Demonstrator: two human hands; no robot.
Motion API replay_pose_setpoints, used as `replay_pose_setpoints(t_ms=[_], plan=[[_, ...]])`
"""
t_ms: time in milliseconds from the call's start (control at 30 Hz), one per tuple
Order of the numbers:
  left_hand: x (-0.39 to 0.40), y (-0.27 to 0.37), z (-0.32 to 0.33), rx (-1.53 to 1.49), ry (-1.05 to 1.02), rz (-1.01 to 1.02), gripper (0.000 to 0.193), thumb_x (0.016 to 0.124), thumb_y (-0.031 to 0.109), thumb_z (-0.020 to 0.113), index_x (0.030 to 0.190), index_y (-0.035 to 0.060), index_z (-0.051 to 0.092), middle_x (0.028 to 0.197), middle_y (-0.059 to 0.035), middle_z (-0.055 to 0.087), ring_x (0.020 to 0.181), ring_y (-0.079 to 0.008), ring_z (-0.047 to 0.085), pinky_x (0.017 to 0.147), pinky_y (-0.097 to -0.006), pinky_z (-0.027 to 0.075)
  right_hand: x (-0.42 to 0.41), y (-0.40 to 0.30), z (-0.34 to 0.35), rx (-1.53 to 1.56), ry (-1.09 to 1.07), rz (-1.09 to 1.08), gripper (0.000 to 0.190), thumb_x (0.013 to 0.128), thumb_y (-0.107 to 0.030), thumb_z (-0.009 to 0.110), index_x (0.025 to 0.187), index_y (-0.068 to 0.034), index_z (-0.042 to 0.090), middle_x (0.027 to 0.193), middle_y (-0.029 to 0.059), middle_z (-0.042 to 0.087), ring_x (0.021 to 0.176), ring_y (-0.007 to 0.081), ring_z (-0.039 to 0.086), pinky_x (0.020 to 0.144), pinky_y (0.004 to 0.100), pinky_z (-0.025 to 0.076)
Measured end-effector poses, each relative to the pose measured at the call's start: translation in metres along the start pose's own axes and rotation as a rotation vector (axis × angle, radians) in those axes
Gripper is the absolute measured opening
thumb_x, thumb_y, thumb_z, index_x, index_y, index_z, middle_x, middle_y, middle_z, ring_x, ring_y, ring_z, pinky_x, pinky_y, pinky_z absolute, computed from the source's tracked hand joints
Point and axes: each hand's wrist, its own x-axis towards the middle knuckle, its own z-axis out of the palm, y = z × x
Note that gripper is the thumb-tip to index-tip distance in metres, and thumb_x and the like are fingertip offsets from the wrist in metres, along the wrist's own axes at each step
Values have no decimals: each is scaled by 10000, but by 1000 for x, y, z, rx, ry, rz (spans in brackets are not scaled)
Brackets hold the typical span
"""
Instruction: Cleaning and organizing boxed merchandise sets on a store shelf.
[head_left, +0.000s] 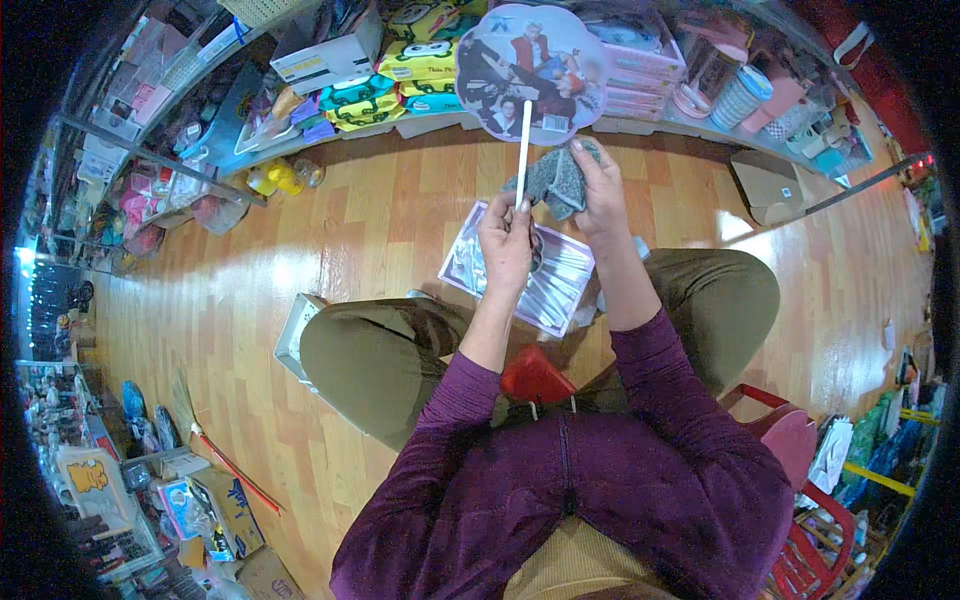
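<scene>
My left hand (508, 244) grips the white stick handle of a flower-shaped hand fan (530, 75), holding it upright. The fan has a pale purple edge, a printed picture of people and a printed code near its bottom. In my right hand (602, 191) is a bunched grey cloth (556, 180), pinched between thumb and fingers just below the fan head and beside the stick. Beneath my hands, on the floor between my legs, a purple-edged box (559, 319) holds several white sticks and clear plastic wrapping. My left forearm hides part of it.
Ahead, a low shelf (442, 131) carries stacked wipes packs (420, 64), boxes and cups. A cardboard box (765, 187) stands at right. A red plastic stool (532, 373) is under me; a red chair (795, 450) is behind right. A broom (232, 469) lies left on the wood-look floor (247, 315).
</scene>
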Motion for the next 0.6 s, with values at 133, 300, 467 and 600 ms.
replay_pose_setpoints(t_ms=[133, 300, 467, 600], plan=[[1, -2, -3, 8, 9, 10, 60, 867, 53, 481, 902, 18, 514, 584, 31, 456, 462, -20, 407, 399, -165, 324, 0, -4, -4, -7, 41, 0, 117, 835, -115, 548, 901, -19, 556, 767, 40, 589, 662, 116, 576, 604, 256, 487], [2, -3, -3, -50, 24, -31, 36, 867, 58, 483, 880, 28, 499, 578, 28, 454, 448, -26, 400, 395, -165, 327, -2, 1, -16, -32, 34, 62, 190, 851, -139, 521, 962, 7, 570, 819, 61, 607, 714, 135, 590, 655, 270, 491], [6, -12, -6, -83, 43, -38, 34, 871, 65, 478, 860, 35, 490, 575, 24, 461, 443, -30, 400, 390, -167, 329, -9, 8, -23, -53, 69, 87, 162, 835, -135, 542, 927, -5, 571, 789, 58, 605, 682, 135, 589, 623, 269, 492], [6, -12, -7, -73, 85, -60, 84, 876, 121, 484, 868, 43, 513, 565, 27, 437, 431, -40, 375, 383, -172, 299, -10, 11, -22, -93, 108, 90, 124, 816, -128, 567, 881, -23, 570, 750, 48, 598, 630, 131, 582, 593, 266, 488]])
